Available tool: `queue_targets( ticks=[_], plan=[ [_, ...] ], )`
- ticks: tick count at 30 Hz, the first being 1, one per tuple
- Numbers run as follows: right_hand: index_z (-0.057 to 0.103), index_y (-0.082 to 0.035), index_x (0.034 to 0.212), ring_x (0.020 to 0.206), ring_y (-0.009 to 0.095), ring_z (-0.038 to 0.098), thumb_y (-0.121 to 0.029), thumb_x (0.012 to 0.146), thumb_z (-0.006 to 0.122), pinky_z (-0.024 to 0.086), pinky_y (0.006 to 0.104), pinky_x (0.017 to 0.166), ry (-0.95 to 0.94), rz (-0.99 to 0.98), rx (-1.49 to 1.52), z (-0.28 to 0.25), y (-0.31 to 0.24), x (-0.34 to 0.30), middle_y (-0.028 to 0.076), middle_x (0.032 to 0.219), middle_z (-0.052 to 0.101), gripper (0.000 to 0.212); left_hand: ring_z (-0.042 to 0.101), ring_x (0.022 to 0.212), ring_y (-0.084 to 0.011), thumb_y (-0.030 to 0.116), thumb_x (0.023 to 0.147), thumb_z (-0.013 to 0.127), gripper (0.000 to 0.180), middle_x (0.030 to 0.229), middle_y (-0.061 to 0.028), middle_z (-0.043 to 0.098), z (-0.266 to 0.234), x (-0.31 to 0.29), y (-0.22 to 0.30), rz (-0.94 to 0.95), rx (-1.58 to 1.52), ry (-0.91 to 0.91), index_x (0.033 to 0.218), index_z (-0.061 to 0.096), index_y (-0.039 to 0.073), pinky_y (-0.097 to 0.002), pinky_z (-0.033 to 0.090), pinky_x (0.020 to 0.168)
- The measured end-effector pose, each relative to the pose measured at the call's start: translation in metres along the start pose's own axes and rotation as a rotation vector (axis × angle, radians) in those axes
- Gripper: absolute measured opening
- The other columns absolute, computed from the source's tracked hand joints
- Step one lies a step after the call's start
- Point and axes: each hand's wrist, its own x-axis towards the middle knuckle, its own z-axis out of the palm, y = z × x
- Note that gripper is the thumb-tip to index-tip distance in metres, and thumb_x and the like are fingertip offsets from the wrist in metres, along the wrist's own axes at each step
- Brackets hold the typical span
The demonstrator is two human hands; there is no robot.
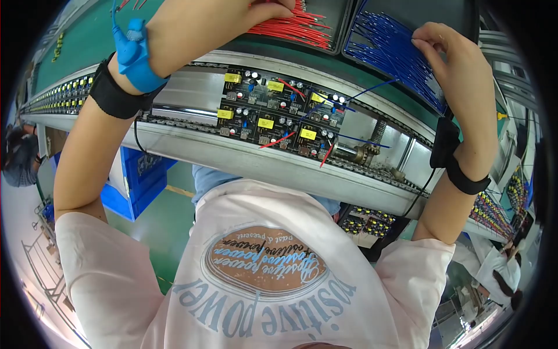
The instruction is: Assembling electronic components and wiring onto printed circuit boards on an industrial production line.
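Note:
My left hand reaches into a tray of red wires at the top, fingers closed on the wires. My right hand rests on a tray of blue wires, fingertips pinching at them. Below both hands, a panel of circuit boards with yellow blocks and black capacitors lies on the conveyor; a few red and blue wires stick out of the boards. A blue wrist strap and a black band sit on my left wrist, a black band on my right.
More circuit boards line the conveyor to the far left. A blue bin stands under the conveyor on a green floor. Another person is at the left edge, and one more at the lower right.

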Motion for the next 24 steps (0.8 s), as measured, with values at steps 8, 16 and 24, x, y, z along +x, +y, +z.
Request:
queue_targets(
  ticks=[8,16,24],
  plan=[
    [0.071,-0.009,0.110,0.082,0.019,0.068,-0.017,0.096,0.070,0.054,0.0311,0.075,0.095,-0.098,-0.012,0.000,-0.011,0.000,0.004,0.092,0.071,0.016,0.071,0.077,-0.0165,0.000,0.091,0.073,0.008,0.088,-0.0098,0.073,-0.012,-0.007,-0.006,-0.332,-0.435,0.150,0.097,0.069,-0.004,-0.0285,0.057,0.068],
    [0.070,-0.009,0.110,0.079,0.017,0.066,-0.014,0.097,0.068,0.053,0.0296,0.073,0.143,-0.114,-0.013,0.003,-0.024,0.006,0.003,0.091,0.067,0.014,0.072,0.076,-0.0167,-0.002,0.092,0.070,0.006,0.085,-0.0106,0.073,-0.020,-0.021,-0.006,-0.411,-0.339,0.153,0.097,0.068,-0.004,-0.0286,0.057,0.068],
    [0.066,-0.003,0.096,0.075,0.021,0.061,-0.006,0.091,0.069,0.048,0.0318,0.068,0.243,-0.128,0.105,-0.034,-0.088,-0.002,0.008,0.086,0.062,0.007,0.069,0.082,-0.0334,0.005,0.085,0.072,0.013,0.091,-0.0135,0.070,-0.018,-0.029,0.003,-0.103,0.421,0.030,0.097,0.071,0.003,-0.0401,0.056,0.071]
  ],
)
